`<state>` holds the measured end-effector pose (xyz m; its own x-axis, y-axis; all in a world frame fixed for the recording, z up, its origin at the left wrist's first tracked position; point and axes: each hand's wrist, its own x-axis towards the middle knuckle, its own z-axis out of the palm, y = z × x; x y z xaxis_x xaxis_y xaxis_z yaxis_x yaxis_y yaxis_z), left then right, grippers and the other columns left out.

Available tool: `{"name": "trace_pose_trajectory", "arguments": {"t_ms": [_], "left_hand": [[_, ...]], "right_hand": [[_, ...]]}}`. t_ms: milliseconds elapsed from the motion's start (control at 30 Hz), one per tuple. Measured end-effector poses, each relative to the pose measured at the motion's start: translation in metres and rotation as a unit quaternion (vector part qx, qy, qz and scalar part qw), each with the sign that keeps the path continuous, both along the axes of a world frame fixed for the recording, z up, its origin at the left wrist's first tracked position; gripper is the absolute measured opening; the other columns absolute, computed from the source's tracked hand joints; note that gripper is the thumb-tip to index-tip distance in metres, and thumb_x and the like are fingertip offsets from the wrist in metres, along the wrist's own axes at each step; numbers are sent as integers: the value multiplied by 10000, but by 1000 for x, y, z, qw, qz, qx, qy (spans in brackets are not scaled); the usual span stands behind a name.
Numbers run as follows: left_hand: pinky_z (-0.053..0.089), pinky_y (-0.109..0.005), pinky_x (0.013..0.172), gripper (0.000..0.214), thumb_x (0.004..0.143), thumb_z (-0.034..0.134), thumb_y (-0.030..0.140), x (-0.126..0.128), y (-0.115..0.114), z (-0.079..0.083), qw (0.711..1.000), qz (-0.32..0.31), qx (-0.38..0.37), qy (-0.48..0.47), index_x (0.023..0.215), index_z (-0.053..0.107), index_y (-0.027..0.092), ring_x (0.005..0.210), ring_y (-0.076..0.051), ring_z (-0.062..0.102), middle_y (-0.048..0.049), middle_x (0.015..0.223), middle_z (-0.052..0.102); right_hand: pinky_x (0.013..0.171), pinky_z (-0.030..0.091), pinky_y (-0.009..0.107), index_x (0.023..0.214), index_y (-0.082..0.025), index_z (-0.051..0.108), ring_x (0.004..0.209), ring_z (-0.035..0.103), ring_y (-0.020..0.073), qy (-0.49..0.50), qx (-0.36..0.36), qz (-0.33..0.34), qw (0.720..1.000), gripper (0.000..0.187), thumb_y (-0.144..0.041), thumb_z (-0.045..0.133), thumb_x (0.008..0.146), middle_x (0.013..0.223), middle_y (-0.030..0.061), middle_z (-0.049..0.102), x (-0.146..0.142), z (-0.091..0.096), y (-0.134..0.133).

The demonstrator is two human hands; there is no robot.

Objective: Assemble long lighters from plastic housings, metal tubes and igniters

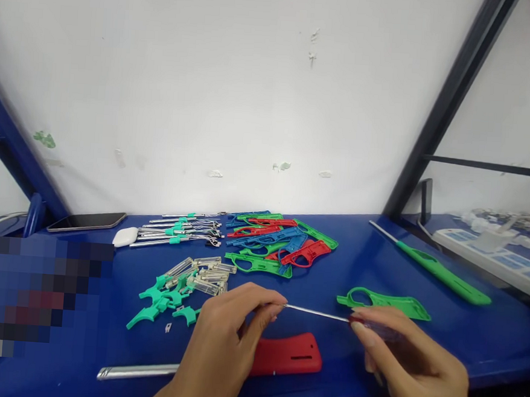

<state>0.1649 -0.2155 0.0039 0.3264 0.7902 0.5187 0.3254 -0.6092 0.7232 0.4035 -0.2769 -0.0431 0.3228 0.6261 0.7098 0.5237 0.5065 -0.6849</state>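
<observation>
My right hand (410, 360) is closed around a screwdriver (315, 313), with its thin metal shaft pointing left and its dark red handle mostly hidden in my fingers. The thumb and index finger of my left hand (233, 329) pinch at the shaft's tip; any small part between them is hidden. Below my left hand lies a red-handled long-nosed lighter (293, 353) with a silver tube (139, 371); my hand covers its middle. A green lighter handle half (389, 303) lies just beyond my right hand.
Handle halves (271, 241), metal tubes with wires (176, 231), clear fuel tanks (209, 273) and teal triggers (162, 303) lie in piles. A green lighter (445, 274) and power strip (492, 257) are at right; a phone (86, 221) is back left.
</observation>
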Motion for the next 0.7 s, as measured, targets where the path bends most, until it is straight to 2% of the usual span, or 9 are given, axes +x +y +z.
{"name": "trace_pose_trajectory", "arguments": {"t_ms": [133,233,333,433,500,600,700], "left_hand": [[543,-211,622,157,1018,675,252,3,-3,-6,999,-1,32,21,932,801,286,632,-144,710,29,828,813],[563,-195,664,158,1038,646,230,5,-4,-14,998,-12,52,45,962,774,282,705,-145,743,28,886,815],[570,-180,741,149,1042,631,196,7,-7,-21,994,-31,76,69,996,742,284,785,-132,767,43,919,806],[571,-172,753,147,1007,656,151,12,-9,-23,991,-41,103,70,987,728,278,816,-126,762,45,931,793],[583,-187,793,165,982,650,112,16,-10,-22,990,-56,118,59,957,725,257,876,-144,753,21,946,784],[598,-226,829,174,996,621,114,22,-10,-22,988,-75,116,66,967,737,240,949,-171,727,-17,989,768],[600,-260,854,195,1045,588,153,25,-8,-27,987,-85,95,97,1012,754,249,1001,-184,710,-31,1063,761]], "right_hand": [[405,550,200,956,-231,792,425,602,99,57,7,-26,998,100,-278,843,884,813,22,785,-5,6,0],[406,559,225,1004,-235,763,459,619,110,82,41,-57,994,172,-262,861,865,868,33,792,-11,15,-3],[427,577,275,1116,-262,750,531,671,150,61,76,-53,994,271,-213,854,871,923,42,805,-18,23,-8],[523,628,318,1203,-313,745,706,769,212,30,102,-49,993,386,-190,877,862,973,32,825,-29,30,-12],[599,643,313,1206,-358,758,779,780,209,29,116,-56,991,371,-212,871,885,971,2,826,-38,36,-14],[611,615,260,1229,-410,765,728,746,156,-18,90,1,996,314,-242,792,966,913,-38,808,-45,48,-11],[670,612,208,1341,-409,718,752,746,119,-94,56,68,992,421,-166,719,998,955,-45,790,-42,57,-5]]}}
